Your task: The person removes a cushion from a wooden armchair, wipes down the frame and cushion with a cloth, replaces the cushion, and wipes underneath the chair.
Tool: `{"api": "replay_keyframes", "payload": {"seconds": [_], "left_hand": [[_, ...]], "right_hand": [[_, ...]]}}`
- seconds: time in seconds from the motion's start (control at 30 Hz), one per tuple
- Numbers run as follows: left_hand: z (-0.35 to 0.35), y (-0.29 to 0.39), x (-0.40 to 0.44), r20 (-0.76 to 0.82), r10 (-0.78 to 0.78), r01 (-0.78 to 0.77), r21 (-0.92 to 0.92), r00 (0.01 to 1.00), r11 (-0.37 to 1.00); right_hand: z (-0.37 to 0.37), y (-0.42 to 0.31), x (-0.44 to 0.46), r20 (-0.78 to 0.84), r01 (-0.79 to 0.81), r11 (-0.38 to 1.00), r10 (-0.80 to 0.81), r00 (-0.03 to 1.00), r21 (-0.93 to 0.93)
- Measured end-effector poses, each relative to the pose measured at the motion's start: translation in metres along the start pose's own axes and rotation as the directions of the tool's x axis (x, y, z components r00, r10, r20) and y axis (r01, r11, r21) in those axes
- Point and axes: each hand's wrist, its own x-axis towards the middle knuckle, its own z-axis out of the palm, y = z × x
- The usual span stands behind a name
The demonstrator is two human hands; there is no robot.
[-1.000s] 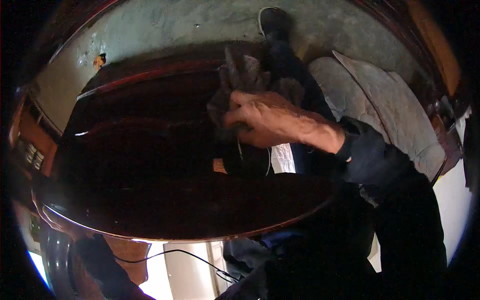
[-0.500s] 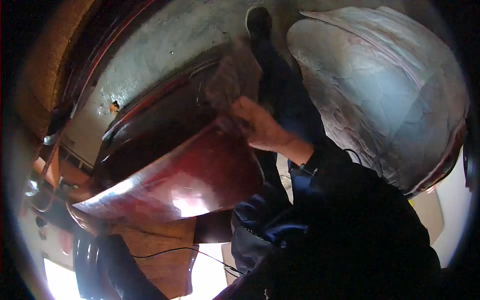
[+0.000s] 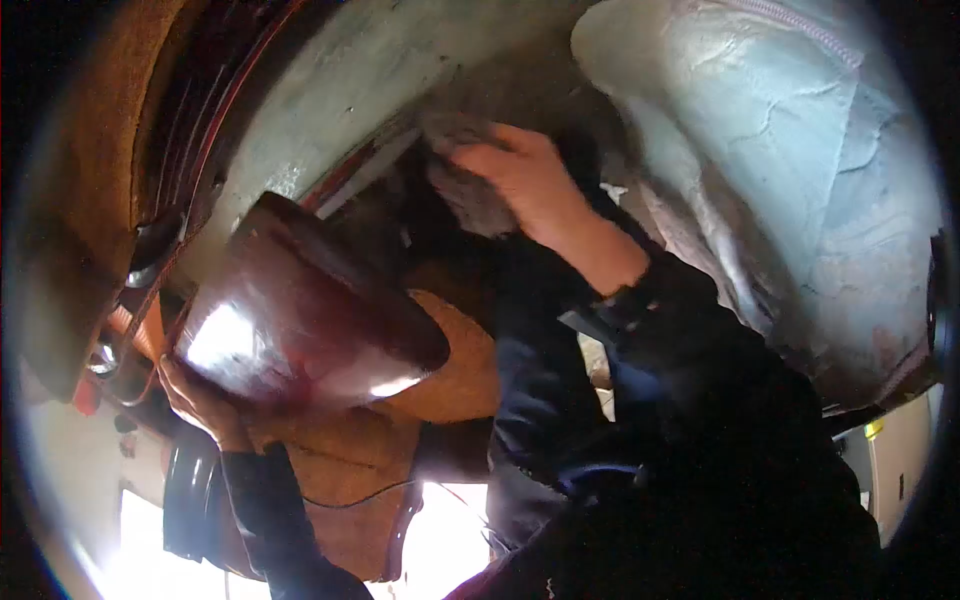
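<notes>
A glossy, dark red curved panel (image 3: 300,310) is held tilted left of centre, with bright reflections on its surface. My left hand (image 3: 205,405) grips its lower left edge, fingers bent around the rim. Above and to the right of the panel, my right hand (image 3: 545,180) is closed on a crumpled dark rag (image 3: 475,195). The rag is apart from the panel in this view, over a dark area near the floor. What kind of object the panel belongs to cannot be made out.
A pale, wrinkled padded cover (image 3: 760,150) bulges at the upper right. Grey-green floor (image 3: 370,60) shows at the top. Behind the panel is a brown board (image 3: 350,450), crossed by a thin black cable (image 3: 360,497). Another dark red curved piece (image 3: 190,130) stands at upper left.
The panel has been turned, so its far end now points upward and its outer face shows differently. My right hand with the rag has moved up, away from the panel's edge.
</notes>
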Motion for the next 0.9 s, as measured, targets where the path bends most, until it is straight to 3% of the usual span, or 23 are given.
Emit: {"api": "replay_keyframes", "payload": {"seconds": [0.07,0.1,0.13,0.2,0.3,0.37,0.43,0.47,0.5,0.53,0.57,0.6,0.63,0.67,0.7,0.77,0.8,0.83,0.87,0.9], "left_hand": [[-0.005,-0.005,-0.008,-0.021,0.016,-0.015,0.017,1.000,1.000],[-0.004,-0.009,-0.005,-0.042,0.027,-0.027,0.005,0.999,1.000],[-0.004,-0.017,-0.001,-0.055,0.031,-0.031,0.006,0.998,0.999],[-0.010,-0.027,-0.002,-0.072,0.163,-0.156,0.094,0.984,0.983],[-0.004,-0.009,-0.008,-0.059,0.059,-0.054,0.082,0.997,0.995],[0.002,0.006,-0.016,-0.027,0.111,-0.111,0.000,0.993,0.994],[0.005,0.010,-0.018,-0.063,-0.058,0.049,-0.134,0.996,0.990],[-0.003,-0.018,-0.006,-0.088,0.047,-0.051,-0.039,0.995,0.998],[-0.009,-0.026,-0.003,-0.089,0.049,-0.053,-0.046,0.995,0.998],[-0.010,-0.025,-0.005,-0.070,0.183,-0.175,0.105,0.981,0.979],[-0.008,-0.025,-0.006,-0.077,0.037,-0.038,-0.009,0.996,0.999],[-0.003,-0.015,-0.009,-0.082,-0.110,0.099,-0.124,0.991,0.987],[-0.008,-0.026,-0.008,-0.084,-0.110,0.101,-0.115,0.990,0.988],[-0.017,-0.042,-0.004,-0.047,0.269,-0.253,0.216,0.962,0.943],[-0.022,-0.053,-0.001,0.108,0.582,-0.554,0.484,0.806,0.677],[-0.026,-0.061,0.001,0.117,0.604,-0.559,0.545,0.788,0.624],[-0.028,-0.066,0.003,0.121,0.615,-0.560,0.575,0.779,0.596],[-0.022,-0.056,-0.005,0.140,0.727,-0.608,0.664,0.673,0.435],[-0.029,-0.066,-0.001,0.114,0.616,-0.542,0.616,0.779,0.571],[-0.036,-0.076,0.003,0.084,0.488,-0.444,0.567,0.869,0.694]], "right_hand": [[0.031,0.020,-0.001,0.024,0.098,0.944,-0.096,0.995,-0.314],[0.048,0.027,0.000,0.087,0.348,0.705,-0.379,0.921,-0.618],[0.056,0.033,-0.001,0.234,0.488,0.313,-0.593,0.770,-0.815],[0.055,0.044,-0.017,0.254,0.489,0.312,-0.566,0.784,-0.814],[0.043,0.064,-0.038,0.285,0.519,0.330,-0.552,0.783,-0.788],[0.030,0.084,-0.050,0.294,0.549,0.366,-0.558,0.776,-0.752],[0.009,0.093,-0.058,0.335,0.551,0.575,-0.443,0.831,-0.605],[-0.005,0.092,-0.059,0.175,0.258,0.793,-0.192,0.966,-0.552],[-0.018,0.086,-0.058,0.049,-0.078,0.896,0.110,0.993,-0.436],[-0.033,0.088,-0.052,-0.067,-0.146,0.955,0.133,0.989,-0.257],[-0.049,0.092,-0.039,-0.175,-0.191,0.980,0.178,0.968,-0.061],[-0.063,0.091,-0.024,-0.217,-0.134,0.989,0.145,0.965,0.061],[-0.072,0.089,-0.009,-0.261,-0.072,0.981,0.119,0.958,0.183],[-0.068,0.073,0.003,-0.242,-0.024,0.960,0.094,0.966,0.278],[-0.061,0.054,0.018,-0.227,0.026,0.929,0.063,0.972,0.369],[-0.037,0.050,0.062,-0.235,0.042,0.894,0.072,0.969,0.445],[-0.030,0.057,0.090,-0.208,0.120,0.991,-0.105,0.972,0.058],[-0.025,0.068,0.113,-0.109,0.208,0.921,-0.256,0.961,-0.329],[-0.018,0.081,0.127,-0.103,0.208,0.922,-0.253,0.962,-0.326],[-0.015,0.100,0.140,-0.120,0.239,0.837,-0.337,0.934,-0.491]]}}
